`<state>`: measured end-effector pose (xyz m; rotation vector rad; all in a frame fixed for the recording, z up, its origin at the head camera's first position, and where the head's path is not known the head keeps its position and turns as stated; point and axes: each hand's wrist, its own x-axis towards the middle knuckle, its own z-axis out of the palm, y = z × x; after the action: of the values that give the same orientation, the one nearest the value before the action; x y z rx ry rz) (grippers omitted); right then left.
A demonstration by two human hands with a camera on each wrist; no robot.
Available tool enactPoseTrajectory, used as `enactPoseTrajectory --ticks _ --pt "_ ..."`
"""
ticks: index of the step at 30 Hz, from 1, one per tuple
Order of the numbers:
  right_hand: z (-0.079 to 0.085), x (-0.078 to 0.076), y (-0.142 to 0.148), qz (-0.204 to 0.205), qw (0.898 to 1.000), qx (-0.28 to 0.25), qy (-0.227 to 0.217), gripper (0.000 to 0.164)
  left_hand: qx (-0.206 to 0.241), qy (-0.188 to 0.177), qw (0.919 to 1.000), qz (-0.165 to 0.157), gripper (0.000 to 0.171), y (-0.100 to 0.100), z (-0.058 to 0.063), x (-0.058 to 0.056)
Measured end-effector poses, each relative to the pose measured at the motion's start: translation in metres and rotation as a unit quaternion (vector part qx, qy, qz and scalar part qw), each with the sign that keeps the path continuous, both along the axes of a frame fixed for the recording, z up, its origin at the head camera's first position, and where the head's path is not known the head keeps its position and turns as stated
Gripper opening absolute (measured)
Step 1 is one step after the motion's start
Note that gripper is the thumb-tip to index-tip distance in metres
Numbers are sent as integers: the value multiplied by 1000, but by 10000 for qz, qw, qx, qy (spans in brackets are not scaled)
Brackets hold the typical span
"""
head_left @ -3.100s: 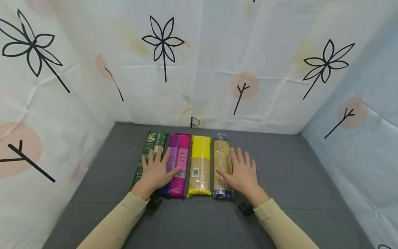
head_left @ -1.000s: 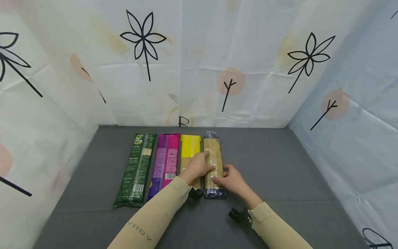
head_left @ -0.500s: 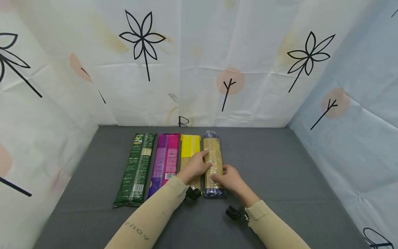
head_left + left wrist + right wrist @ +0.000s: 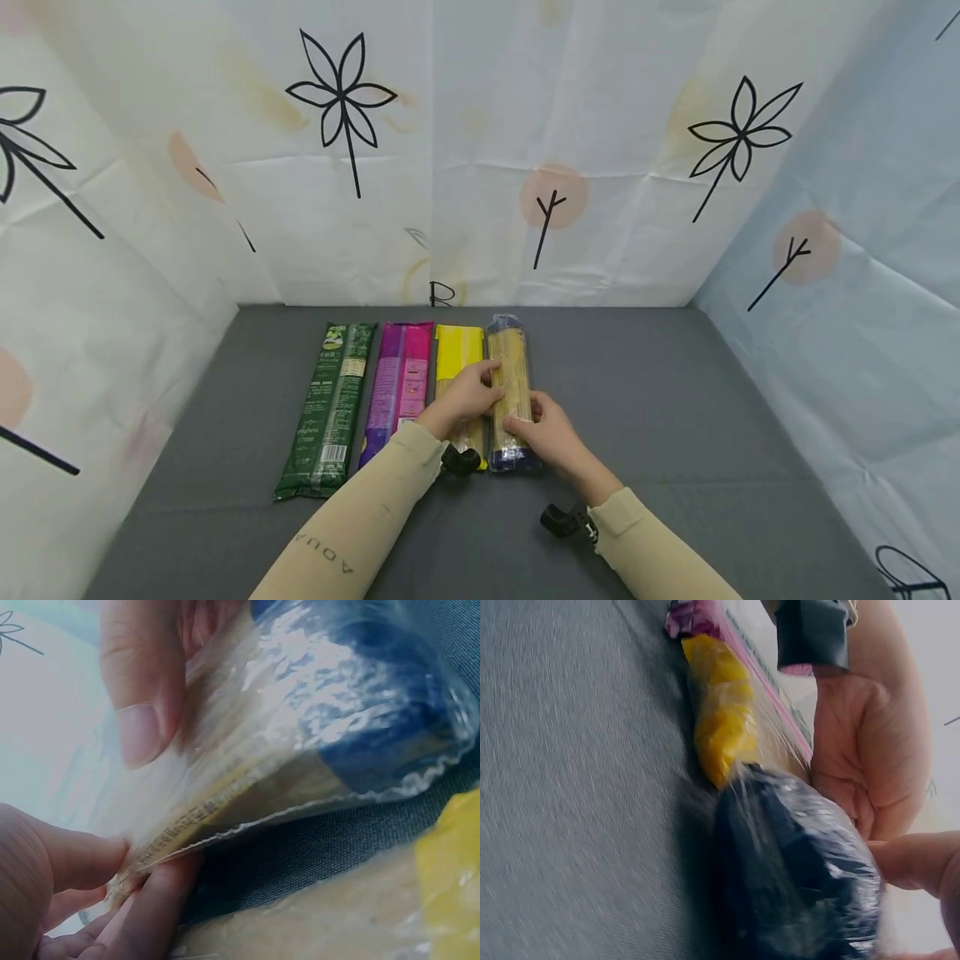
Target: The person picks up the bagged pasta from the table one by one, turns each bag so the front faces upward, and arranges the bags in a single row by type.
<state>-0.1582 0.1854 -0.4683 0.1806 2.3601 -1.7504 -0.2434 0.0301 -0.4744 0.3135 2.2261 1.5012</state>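
Observation:
A clear-wrapped spaghetti pack with dark blue ends [image 4: 512, 358] lies rightmost of a row of packs. My left hand [image 4: 467, 393] pinches its left edge, thumb on top and fingers beneath, as the left wrist view shows. From the right side my right hand [image 4: 553, 429] grips the same pack, its thumb [image 4: 141, 727] pressing on the upper face. The pack's left edge is tilted up over the grey cloth. Left of it, partly hidden by my left hand and wrist, lies a yellow-ended spaghetti pack [image 4: 460, 350].
Farther left lie a purple and pink pack [image 4: 397, 375] and a green spaghetti pack [image 4: 327, 417]. Grey cloth [image 4: 637, 400] covers the table. Pale patterned fabric [image 4: 465, 125] hangs behind and along both sides. A black camera [image 4: 564, 521] sits at my right wrist.
Both hands were spread flat over the packs at first. They have since moved onto the blue-ended pack, left hand going right. Lately that pack has shifted slightly left and tilted.

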Motion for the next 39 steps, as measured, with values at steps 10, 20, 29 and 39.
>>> enactPoseTrajectory --ticks 10,20,29,39 --pt "-2 3 -7 -155 9982 -570 99 64 572 -384 9973 250 55 -3 -2 0" --pt "9 7 -5 226 9855 1231 1148 67 1196 -732 9901 104 74 -7 8 2" --pt "17 11 -12 892 8742 3685 3033 69 1771 -753 9784 757 74 -14 20 1" --pt "9 18 -20 1053 7635 4941 4022 60 2160 -891 9613 1458 76 -13 19 5"
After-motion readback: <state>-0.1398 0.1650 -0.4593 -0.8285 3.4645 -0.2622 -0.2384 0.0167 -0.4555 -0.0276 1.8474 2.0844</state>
